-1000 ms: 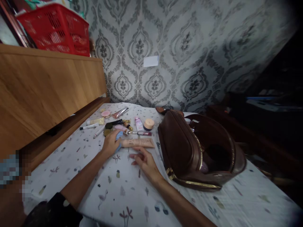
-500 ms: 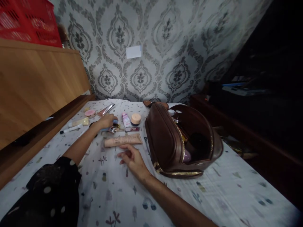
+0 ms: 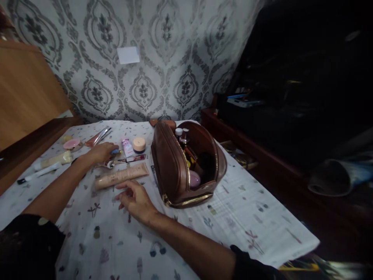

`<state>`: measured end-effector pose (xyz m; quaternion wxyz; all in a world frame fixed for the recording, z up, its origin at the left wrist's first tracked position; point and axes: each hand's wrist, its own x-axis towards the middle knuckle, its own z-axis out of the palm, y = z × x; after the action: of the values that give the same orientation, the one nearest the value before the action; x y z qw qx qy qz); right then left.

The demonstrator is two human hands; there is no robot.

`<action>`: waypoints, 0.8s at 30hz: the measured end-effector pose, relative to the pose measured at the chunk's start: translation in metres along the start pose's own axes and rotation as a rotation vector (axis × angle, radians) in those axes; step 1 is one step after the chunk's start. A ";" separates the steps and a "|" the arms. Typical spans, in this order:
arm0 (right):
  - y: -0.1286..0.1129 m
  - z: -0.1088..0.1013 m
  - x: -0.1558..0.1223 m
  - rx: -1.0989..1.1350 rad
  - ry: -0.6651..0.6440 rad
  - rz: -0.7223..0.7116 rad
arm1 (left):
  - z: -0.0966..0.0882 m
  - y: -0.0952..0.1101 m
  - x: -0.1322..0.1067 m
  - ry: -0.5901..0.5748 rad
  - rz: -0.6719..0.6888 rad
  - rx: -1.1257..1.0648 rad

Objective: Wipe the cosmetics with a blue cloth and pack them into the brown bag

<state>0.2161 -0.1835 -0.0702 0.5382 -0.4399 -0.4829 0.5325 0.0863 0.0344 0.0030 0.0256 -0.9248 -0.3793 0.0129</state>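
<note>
My left hand [image 3: 100, 153] reaches over a cluster of small cosmetics, its fingers closed round a small blue-tipped item [image 3: 115, 151]. Resting just in front of a long beige tube [image 3: 121, 176], my right hand [image 3: 134, 198] lies on the printed cloth with its fingers loosely spread and nothing in them. To the right of that hand an open brown leather pouch [image 3: 171, 171] stands on its side. Bottles and a pink item show inside it.
On the white printed cloth [image 3: 233, 210] lie a peach-lidded jar [image 3: 139, 144], a small pink tube [image 3: 127, 147], a lip gloss [image 3: 132, 158], a pink compact [image 3: 71, 144], a cream tube [image 3: 55, 159] and a white pen [image 3: 37, 174]. A wooden headboard [image 3: 26, 93] rises left; a dark wooden ledge [image 3: 241, 140] runs right.
My left hand left the beige tube and reached farther back into the cosmetics with the blue-tipped item. My right hand stayed put. The view swung to the right.
</note>
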 end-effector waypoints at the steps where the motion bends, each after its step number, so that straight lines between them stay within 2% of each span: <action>1: 0.001 0.000 0.001 -0.003 -0.002 0.006 | -0.002 0.003 -0.004 0.018 0.000 0.023; 3: 0.002 0.001 0.002 0.001 -0.003 0.012 | -0.010 0.010 -0.014 0.092 -0.029 0.063; 6: 0.002 0.000 0.004 0.048 0.017 0.013 | -0.021 0.025 -0.034 0.288 -0.102 0.037; 9: -0.003 0.000 0.002 0.121 0.016 0.023 | -0.025 0.047 -0.061 0.475 -0.110 -0.047; 12: -0.011 -0.002 -0.002 0.121 0.072 -0.047 | -0.015 0.073 -0.090 0.476 -0.084 -0.125; 14: -0.014 -0.004 -0.004 0.053 0.154 -0.139 | -0.001 0.091 -0.105 0.518 -0.031 -0.109; 17: -0.014 -0.008 -0.002 -0.095 0.243 -0.248 | 0.022 0.114 -0.116 0.518 0.060 -0.123; 20: -0.008 -0.011 0.005 -0.136 0.250 -0.217 | 0.038 0.126 -0.117 0.522 0.069 -0.267; 24: -0.005 -0.011 0.011 -0.014 0.205 -0.135 | 0.041 0.128 -0.116 0.478 0.054 -0.423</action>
<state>0.2273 -0.1725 -0.0665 0.6164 -0.4621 -0.4576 0.4441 0.0915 -0.1361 -0.0448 -0.0791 -0.8963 -0.3319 -0.2832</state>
